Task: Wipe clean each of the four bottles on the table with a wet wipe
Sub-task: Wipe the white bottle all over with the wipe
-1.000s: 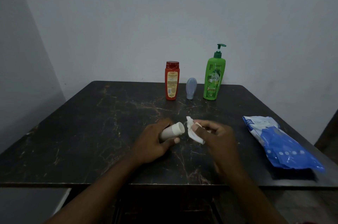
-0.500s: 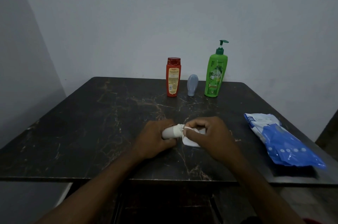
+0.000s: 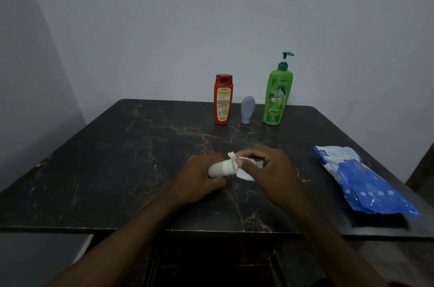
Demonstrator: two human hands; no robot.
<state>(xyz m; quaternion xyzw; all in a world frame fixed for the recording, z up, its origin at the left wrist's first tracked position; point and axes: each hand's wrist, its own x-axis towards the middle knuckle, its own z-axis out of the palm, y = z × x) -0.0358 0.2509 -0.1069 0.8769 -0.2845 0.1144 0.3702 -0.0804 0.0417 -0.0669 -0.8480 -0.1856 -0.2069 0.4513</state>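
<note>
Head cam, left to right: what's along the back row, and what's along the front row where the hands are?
Back row: red bottle → small grey-blue bottle → green pump bottle. Front row: left hand → white bottle → wet wipe → right hand → wipes pack.

Well to the right of my grip, a blue-and-white plastic packet (image 3: pixel 366 183) lies flat on the dark, pale-veined table (image 3: pixel 117 169) that spreads beneath my grip. Far beyond it rises a plain pale wall (image 3: pixel 211 17).
</note>
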